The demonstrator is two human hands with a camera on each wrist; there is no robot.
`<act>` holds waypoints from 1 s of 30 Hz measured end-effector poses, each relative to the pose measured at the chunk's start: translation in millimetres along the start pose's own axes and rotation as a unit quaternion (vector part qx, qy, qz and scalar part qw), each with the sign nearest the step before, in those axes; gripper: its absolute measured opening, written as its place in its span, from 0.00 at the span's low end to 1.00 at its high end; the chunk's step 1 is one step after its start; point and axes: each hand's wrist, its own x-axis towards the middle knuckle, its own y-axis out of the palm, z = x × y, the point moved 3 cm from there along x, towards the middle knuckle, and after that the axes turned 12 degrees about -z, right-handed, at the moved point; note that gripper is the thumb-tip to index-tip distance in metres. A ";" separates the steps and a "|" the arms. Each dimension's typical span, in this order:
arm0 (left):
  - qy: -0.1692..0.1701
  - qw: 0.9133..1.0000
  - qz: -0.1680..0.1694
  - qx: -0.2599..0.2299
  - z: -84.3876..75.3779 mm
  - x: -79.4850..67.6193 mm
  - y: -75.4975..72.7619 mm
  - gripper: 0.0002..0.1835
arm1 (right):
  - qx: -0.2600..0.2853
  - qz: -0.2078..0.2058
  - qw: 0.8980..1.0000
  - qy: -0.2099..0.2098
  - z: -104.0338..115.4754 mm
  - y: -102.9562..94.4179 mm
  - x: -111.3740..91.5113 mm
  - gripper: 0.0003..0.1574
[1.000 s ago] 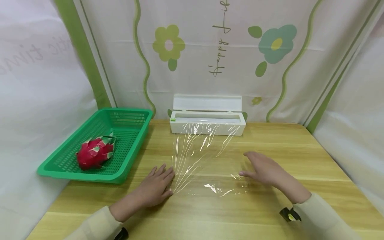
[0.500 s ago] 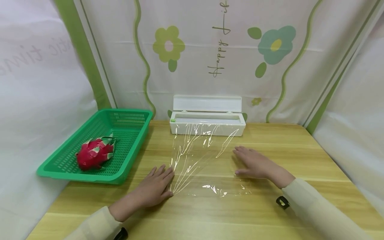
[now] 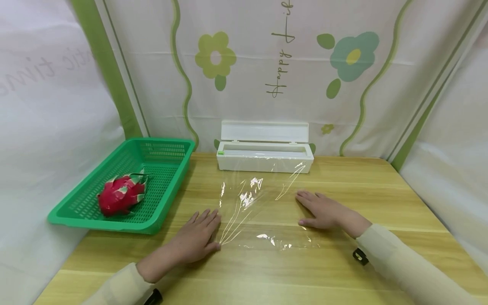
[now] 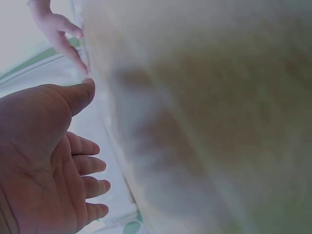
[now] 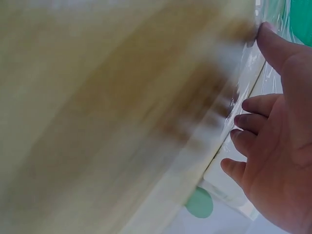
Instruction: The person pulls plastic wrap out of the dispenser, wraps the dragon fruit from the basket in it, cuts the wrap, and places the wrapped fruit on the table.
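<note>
A sheet of clear plastic wrap [image 3: 259,216] stretches over the wooden table from a white wrap dispenser box [image 3: 265,164], whose lid stands raised at the back. My left hand [image 3: 198,237] lies palm down at the sheet's left edge, fingers spread and fairly straight, with creases fanning out from the thumb. On the opposite edge my right hand [image 3: 322,209] rests with its fingers extended and thumb apart. In the right wrist view, the thumb of my right hand [image 5: 292,122] meets the wrinkled film. The left wrist view shows my left hand [image 4: 46,161] with its palm facing the table.
To the left stands a green plastic basket [image 3: 162,203] with slotted sides, holding a red dragon fruit [image 3: 120,197]. The wooden table [image 3: 267,279] ends at a white curtain [image 3: 259,106] printed with flowers; more white fabric hangs at both sides.
My right hand has moved slightly left and away from me, onto the wrap's right edge. Creases near the box and left edge have lessened. My left hand stays put.
</note>
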 end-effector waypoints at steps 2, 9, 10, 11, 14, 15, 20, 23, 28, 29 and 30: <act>0.000 1.000 -0.005 -0.001 -1.0 0.6 -3.8 0.38 | 0.004 0.002 1.000 0.002 -0.3 0.6 -1.1 0.51; 0.001 1.000 -0.006 0.017 -5.7 5.2 -22.2 0.39 | 0.000 0.011 1.000 0.009 -2.1 3.4 -3.3 0.50; 0.001 1.000 -0.007 0.021 -6.1 5.9 -24.9 0.40 | -0.002 0.012 1.000 0.009 -1.9 3.5 -3.4 0.50; 0.002 1.000 -0.011 0.021 -6.3 6.8 -27.9 0.40 | -0.005 0.013 1.000 0.007 -1.7 3.4 -3.6 0.50; 0.004 0.999 -0.025 0.029 -6.0 8.6 -36.9 0.40 | -0.014 0.012 1.000 0.002 -1.5 3.7 -4.1 0.50; 0.003 0.999 -0.027 0.033 -5.7 8.9 -39.6 0.40 | -0.017 0.010 1.000 -0.002 -1.7 4.3 -4.3 0.50; 0.013 0.998 -0.044 0.046 -5.4 7.8 -50.9 0.43 | -0.042 -0.001 0.999 -0.024 -3.9 9.4 -5.6 0.49; 0.024 0.997 -0.057 0.048 -7.7 6.4 -58.7 0.43 | -0.051 -0.007 0.998 -0.032 -4.0 11.2 -6.2 0.49; 0.032 0.995 -0.079 0.047 -11.3 5.0 -71.5 0.41 | -0.051 -0.012 0.998 -0.033 -2.3 11.7 -7.9 0.49; 0.032 0.995 -0.082 0.046 -11.5 4.8 -74.0 0.40 | -0.049 -0.013 0.998 -0.033 -1.7 11.1 -8.3 0.49; 0.033 0.995 -0.084 0.047 -11.3 4.5 -76.4 0.40 | -0.048 -0.014 0.998 -0.034 -1.2 10.8 -8.5 0.49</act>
